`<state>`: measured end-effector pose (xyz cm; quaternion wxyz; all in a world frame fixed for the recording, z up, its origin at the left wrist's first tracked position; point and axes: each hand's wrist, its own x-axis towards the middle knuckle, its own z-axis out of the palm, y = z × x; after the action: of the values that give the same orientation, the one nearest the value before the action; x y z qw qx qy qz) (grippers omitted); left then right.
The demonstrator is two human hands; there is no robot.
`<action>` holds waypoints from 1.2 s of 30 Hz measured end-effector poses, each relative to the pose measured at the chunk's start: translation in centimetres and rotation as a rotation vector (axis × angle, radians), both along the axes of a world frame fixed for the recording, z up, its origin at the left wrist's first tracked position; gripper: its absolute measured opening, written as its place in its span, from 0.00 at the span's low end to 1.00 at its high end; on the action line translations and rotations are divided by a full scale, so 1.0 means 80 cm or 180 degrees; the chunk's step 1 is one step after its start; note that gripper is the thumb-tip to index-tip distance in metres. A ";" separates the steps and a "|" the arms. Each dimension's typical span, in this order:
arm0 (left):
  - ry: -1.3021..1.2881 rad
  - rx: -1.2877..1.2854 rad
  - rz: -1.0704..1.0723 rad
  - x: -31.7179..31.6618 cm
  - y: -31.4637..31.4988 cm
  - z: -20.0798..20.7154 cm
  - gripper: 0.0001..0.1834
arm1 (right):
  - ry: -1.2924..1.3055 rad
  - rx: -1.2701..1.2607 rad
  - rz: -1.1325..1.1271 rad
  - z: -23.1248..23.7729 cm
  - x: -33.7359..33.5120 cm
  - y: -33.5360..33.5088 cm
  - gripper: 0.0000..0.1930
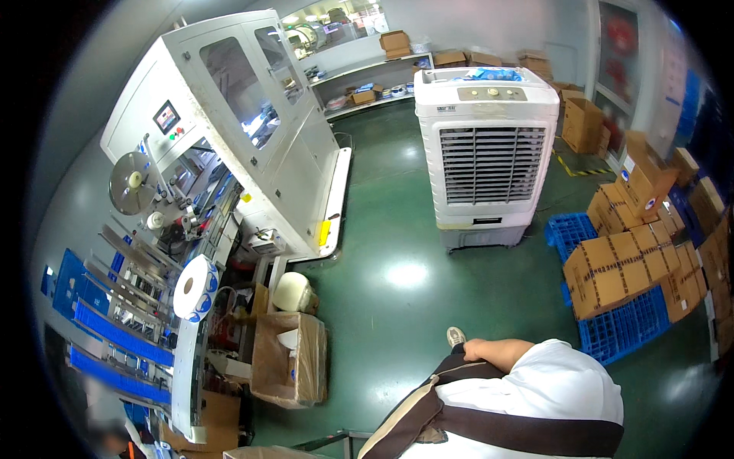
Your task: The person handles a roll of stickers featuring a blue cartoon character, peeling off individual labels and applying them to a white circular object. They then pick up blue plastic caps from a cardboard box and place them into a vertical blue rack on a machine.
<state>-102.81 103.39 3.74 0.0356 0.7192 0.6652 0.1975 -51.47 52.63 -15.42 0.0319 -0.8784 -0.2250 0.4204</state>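
Note:
My right hand (474,350) hangs low in front of my body, beside the dark edge of my apron (527,425). A short white sleeve (562,386) covers the upper part of that arm. The fingers point down and are mostly hidden, so whether they hold anything is unclear. Just beyond the hand, one light shoe (456,336) shows on the green floor (382,314). My left hand is out of the picture.
Ahead stands a white air cooler (493,164). At left are a tall white machine (287,164), a conveyor with a label roll (189,287) and a lined carton (264,359). Cartons (623,264) sit on a blue pallet (623,325) at right. Another person (115,428) is at lower left.

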 end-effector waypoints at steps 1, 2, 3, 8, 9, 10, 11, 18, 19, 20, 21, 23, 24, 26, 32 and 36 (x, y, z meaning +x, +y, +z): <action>0.0081 0.0051 -0.0040 -0.004 0.003 0.000 0.25 | -0.0080 0.0240 -0.0019 0.018 0.004 0.016 0.22; 0.0163 0.0099 -0.0084 -0.008 0.005 -0.001 0.25 | -0.0158 0.0480 -0.0042 0.037 0.014 0.039 0.22; 0.0224 0.0128 -0.0177 -0.004 0.008 -0.004 0.26 | -0.0233 0.1202 -0.0265 0.051 0.029 0.054 0.21; -0.0656 -0.0508 0.0435 -0.038 0.009 0.003 0.22 | 0.1343 0.3945 -0.1011 0.295 0.024 0.186 0.24; -0.0785 -0.0232 0.0459 -0.014 -0.004 0.003 0.22 | 0.1590 0.4416 -0.0702 0.358 0.016 0.187 0.26; -0.0706 -0.0214 0.0586 -0.005 -0.006 0.009 0.21 | 0.1878 0.4894 -0.0350 0.415 0.007 0.187 0.29; -0.0631 -0.0195 0.0724 0.000 -0.007 0.010 0.21 | 0.2205 0.5131 0.0070 0.475 -0.005 0.179 0.33; -0.0250 -0.0093 0.0461 -0.007 -0.007 0.002 0.20 | 0.3617 0.5876 0.3203 0.644 -0.099 0.156 0.53; -0.0023 -0.0010 0.0469 -0.040 -0.012 -0.003 0.23 | 0.3888 0.5853 0.3481 0.652 -0.109 0.162 0.46; 0.0104 0.0067 0.0339 -0.042 0.001 -0.020 0.26 | 0.3968 0.5894 0.3665 0.667 -0.122 0.156 0.45; 0.0325 -0.0145 0.0264 -0.031 0.016 -0.035 0.26 | 0.4009 0.6185 0.3537 0.670 -0.134 0.151 0.44; 0.1113 0.1705 -0.0305 -0.041 0.033 -0.061 0.26 | 0.4011 0.6819 0.3326 0.677 -0.155 0.147 0.43; 0.1113 0.1721 -0.0276 -0.047 0.034 -0.069 0.26 | 0.3968 0.6915 0.3434 0.679 -0.157 0.148 0.44; 0.0728 0.1311 -0.0078 -0.045 0.033 -0.067 0.25 | 0.3824 0.7167 0.3551 0.681 -0.162 0.154 0.46; -0.0540 -0.0143 0.0823 -0.013 -0.004 -0.005 0.21 | 0.5368 0.6179 0.2310 0.691 -0.168 0.134 0.39; -0.0629 -0.0126 0.0864 -0.011 0.001 -0.019 0.20 | 0.4412 0.6336 0.3264 0.689 -0.149 0.149 0.35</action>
<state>-103.66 103.50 2.25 0.0880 0.5990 0.7532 0.2571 -63.39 64.56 39.68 0.6069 0.1015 -0.6789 0.4006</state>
